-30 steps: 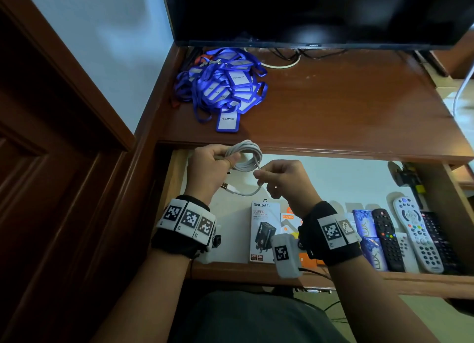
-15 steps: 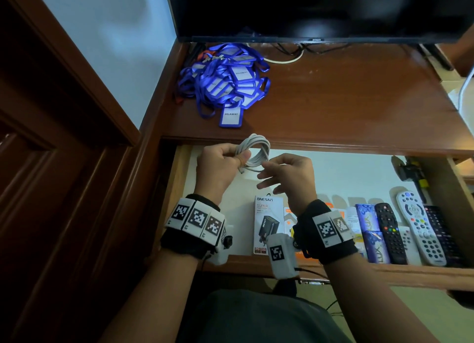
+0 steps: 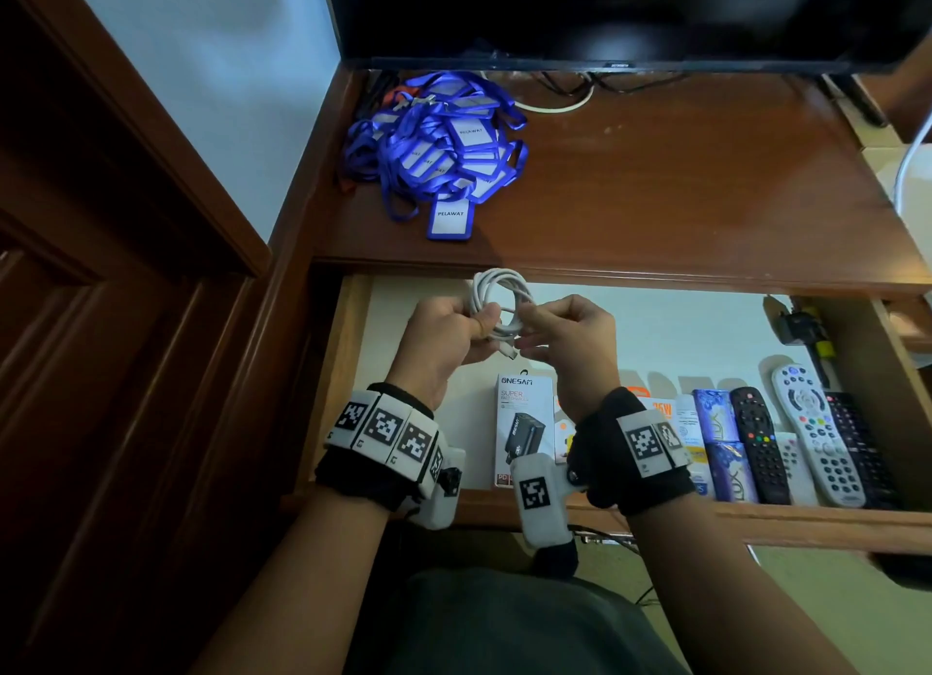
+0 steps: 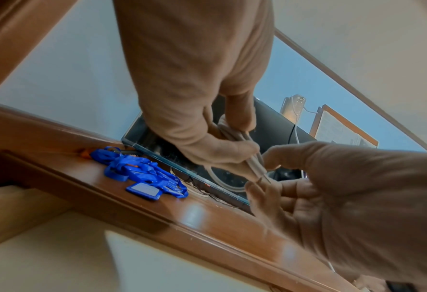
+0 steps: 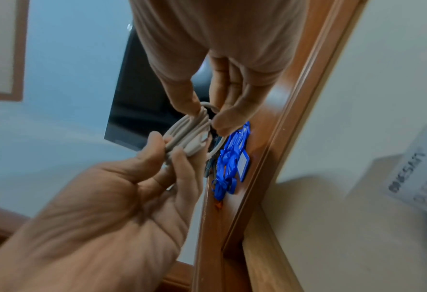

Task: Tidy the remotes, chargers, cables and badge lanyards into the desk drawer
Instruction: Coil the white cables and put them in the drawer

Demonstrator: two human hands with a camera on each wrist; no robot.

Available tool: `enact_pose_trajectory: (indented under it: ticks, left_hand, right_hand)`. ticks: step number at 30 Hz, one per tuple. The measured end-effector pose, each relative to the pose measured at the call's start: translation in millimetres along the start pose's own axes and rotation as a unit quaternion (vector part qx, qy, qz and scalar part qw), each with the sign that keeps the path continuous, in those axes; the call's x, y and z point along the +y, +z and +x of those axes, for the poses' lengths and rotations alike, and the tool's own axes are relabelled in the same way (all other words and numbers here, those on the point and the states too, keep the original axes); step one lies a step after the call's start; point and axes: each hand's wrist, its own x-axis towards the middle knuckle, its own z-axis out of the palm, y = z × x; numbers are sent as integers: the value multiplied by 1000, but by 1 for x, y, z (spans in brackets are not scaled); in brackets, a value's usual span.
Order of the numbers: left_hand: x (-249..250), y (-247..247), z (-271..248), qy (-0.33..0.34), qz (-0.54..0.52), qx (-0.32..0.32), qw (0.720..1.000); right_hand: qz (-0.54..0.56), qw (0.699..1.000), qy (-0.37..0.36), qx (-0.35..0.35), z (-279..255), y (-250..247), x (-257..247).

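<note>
Over the open drawer [image 3: 756,518], my left hand [image 3: 476,323] grips a coiled white cable [image 3: 499,291], its loops standing up above my fist. My right hand [image 3: 529,323] pinches the same coil from the right; the plug end hangs just below the fingers. In the left wrist view the left thumb and finger clamp the cable [image 4: 253,164], with the right hand [image 4: 270,177] close beside. The right wrist view shows the right hand [image 5: 207,118] pinching the cable [image 5: 187,136] while the left hand [image 5: 167,152] holds it. A pile of blue badge lanyards [image 3: 444,154] lies on the desk's back left.
In the drawer lie a boxed charger [image 3: 522,422], small blue boxes [image 3: 721,442], a black remote [image 3: 759,442] and a white remote [image 3: 817,437] along the front right. A dark screen [image 3: 605,13] stands at the back of the desk [image 3: 681,185]. A wooden panel is at left.
The loose cable end that hung in a loop below the coil has been drawn in. My right fingers opened, then closed on the coil again. Both hands stay above the drawer.
</note>
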Motion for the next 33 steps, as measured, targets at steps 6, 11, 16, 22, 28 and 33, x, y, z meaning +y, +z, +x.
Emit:
enact_pose_trajectory:
  ticks: [6,11,16,22,28,33]
  left_hand:
    - [-5,1,-2,5,32,-9,999]
    - [-5,0,-2,20,74,8,997]
    - [-12,-2,-1,18,92,20,995]
    - [-14,-4,3,27,91,38,995]
    - [-19,-4,6,72,137,95,983]
    - [-22,-5,8,77,151,101,980]
  right_hand:
    - [100,991,82,-40,0,-1,1]
    - [122,983,120,-69,-2,-2,3]
    - [64,987,108,-101,-3,-4,7]
    - [-17,991,52,-125,-6,-6,1]
    - [12,989,45,-140,-9,-1,3]
    - [-4,991,22,-132,-15,1,5]
